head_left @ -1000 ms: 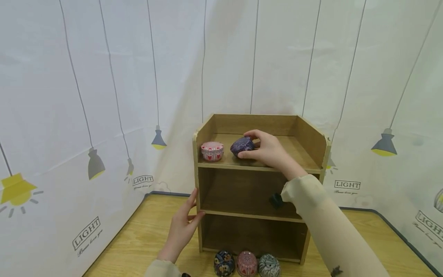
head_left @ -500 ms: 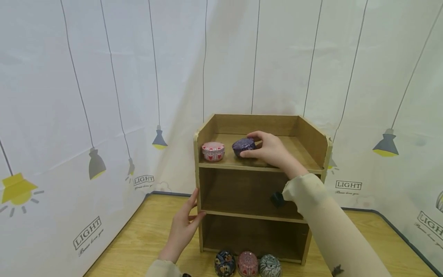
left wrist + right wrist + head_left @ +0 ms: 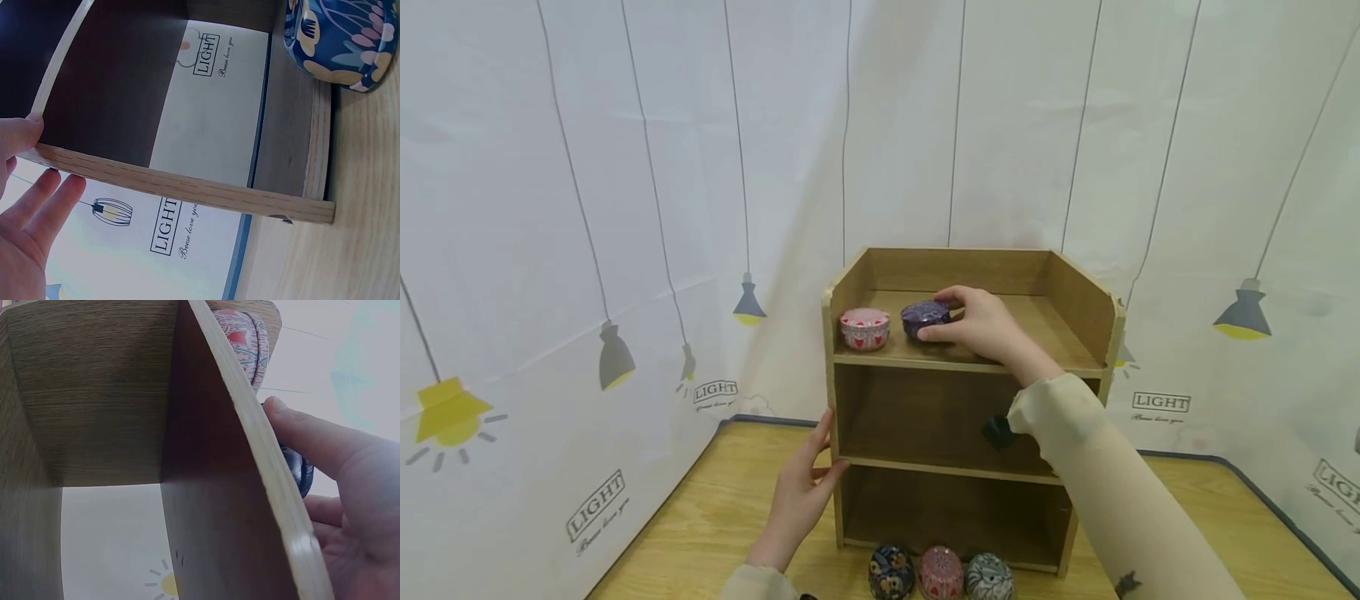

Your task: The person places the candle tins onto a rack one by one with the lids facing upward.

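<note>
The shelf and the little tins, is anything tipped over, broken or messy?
Nothing stands out. The wooden shelf stands straight. The pink tin sits upright on top, and the right hand holds the purple tin level beside it. Three more tins stand in a neat row on the table.

You see a matt, grainy wooden shelf (image 3: 970, 354), glossy printed metal tins (image 3: 925, 317), and a smooth cloth backdrop (image 3: 625, 208).

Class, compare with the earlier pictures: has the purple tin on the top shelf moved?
Yes. The purple tin, held by the right hand, went from tilted to flat, slightly nearer the pink tin.
</note>
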Motion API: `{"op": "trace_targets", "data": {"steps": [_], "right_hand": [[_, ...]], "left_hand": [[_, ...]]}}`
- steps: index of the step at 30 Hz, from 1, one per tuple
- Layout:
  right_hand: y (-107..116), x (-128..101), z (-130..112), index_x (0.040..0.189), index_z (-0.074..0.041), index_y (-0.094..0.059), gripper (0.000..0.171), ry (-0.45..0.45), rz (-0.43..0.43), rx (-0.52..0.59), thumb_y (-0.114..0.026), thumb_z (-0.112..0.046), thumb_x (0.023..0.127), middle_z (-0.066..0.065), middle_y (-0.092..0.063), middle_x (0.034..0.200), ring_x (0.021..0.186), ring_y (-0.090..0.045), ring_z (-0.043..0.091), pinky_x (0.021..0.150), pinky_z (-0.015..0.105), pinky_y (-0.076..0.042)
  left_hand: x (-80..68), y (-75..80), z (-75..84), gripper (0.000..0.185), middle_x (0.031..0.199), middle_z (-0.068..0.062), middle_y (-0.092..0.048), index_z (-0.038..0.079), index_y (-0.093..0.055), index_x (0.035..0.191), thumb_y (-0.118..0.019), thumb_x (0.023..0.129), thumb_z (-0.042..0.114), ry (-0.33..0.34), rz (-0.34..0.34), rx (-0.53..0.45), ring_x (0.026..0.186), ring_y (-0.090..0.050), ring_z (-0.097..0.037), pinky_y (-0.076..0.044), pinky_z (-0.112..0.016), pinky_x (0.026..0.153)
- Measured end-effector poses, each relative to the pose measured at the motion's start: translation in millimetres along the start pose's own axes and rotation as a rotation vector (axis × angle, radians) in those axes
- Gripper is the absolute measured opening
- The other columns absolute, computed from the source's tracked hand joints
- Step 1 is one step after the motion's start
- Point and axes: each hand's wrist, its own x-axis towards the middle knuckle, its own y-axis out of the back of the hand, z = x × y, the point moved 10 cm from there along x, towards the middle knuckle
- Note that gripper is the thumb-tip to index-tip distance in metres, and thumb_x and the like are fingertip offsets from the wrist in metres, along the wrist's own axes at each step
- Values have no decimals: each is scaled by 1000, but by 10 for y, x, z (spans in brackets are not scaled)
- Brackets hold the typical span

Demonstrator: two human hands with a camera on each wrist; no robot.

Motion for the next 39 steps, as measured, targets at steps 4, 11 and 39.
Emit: {"op": "trace_targets", "data": {"steps": [4,11,39], "right_hand": [[-12,20,-8,139,-6,-50,72,-8,-6,-12,-79,-37,81,14,-52,138,113,-57,31,94,45,-48],[-52,62,-20,139,-6,-50,71,-19,-8,-26,-78,-37,82,15,-52,137,115,-54,31,96,45,-47],[-215,186,-158,142,-1,-47,71,-3,-49,-85,-72,-38,87,20,-52,137,124,-48,34,105,47,-39]], "left_hand": [[8,-6,-8,80,144,-8,-49,17,-40,150,-74,82,-6,7,-3,4,109,-61,-33,-59,-26,69],[4,-4,-8,80,142,-9,-50,17,-40,150,-74,81,-6,9,0,7,108,-61,-34,-59,-28,67],[-6,18,24,79,139,-14,-52,13,-42,148,-75,79,-5,-21,22,18,104,-62,-35,-59,-28,66]]}}
